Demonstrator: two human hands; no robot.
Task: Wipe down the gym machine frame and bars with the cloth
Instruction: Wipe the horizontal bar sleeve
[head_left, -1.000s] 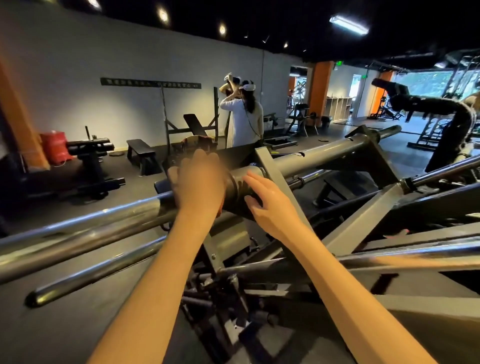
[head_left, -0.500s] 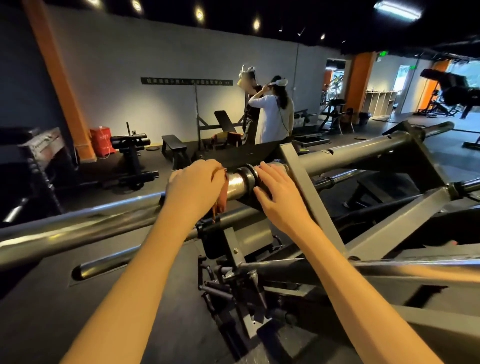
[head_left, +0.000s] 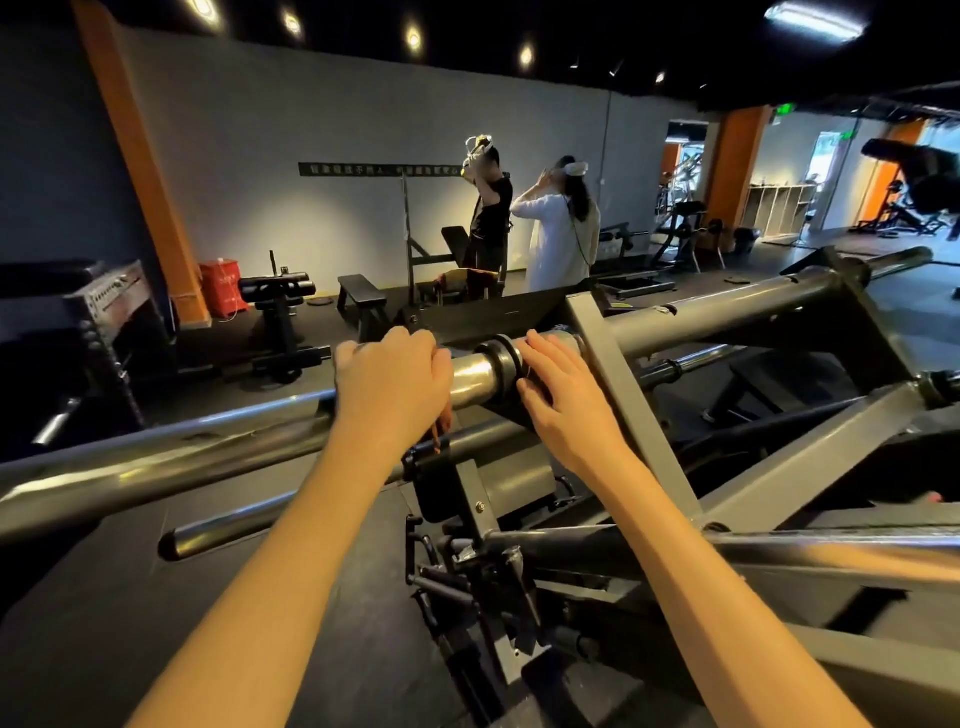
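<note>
cloth (head_left: 440, 428) clutched on bar (head_left: 472, 376) by left hand (head_left: 392, 382); right hand (head_left: 561, 395) flat between collar (head_left: 501, 358) and diagonal brace (head_left: 613, 379).

Left hand (head_left: 389, 384) gripping cloth (head_left: 442, 427), steel bar (head_left: 475, 376)

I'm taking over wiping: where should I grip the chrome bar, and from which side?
Likely the stretch of the chrome bar left of the left hand, wrapping over from above: it lies near-level, round and unobstructed, while the black collar and grey strut crowd it by the right hand.
</note>
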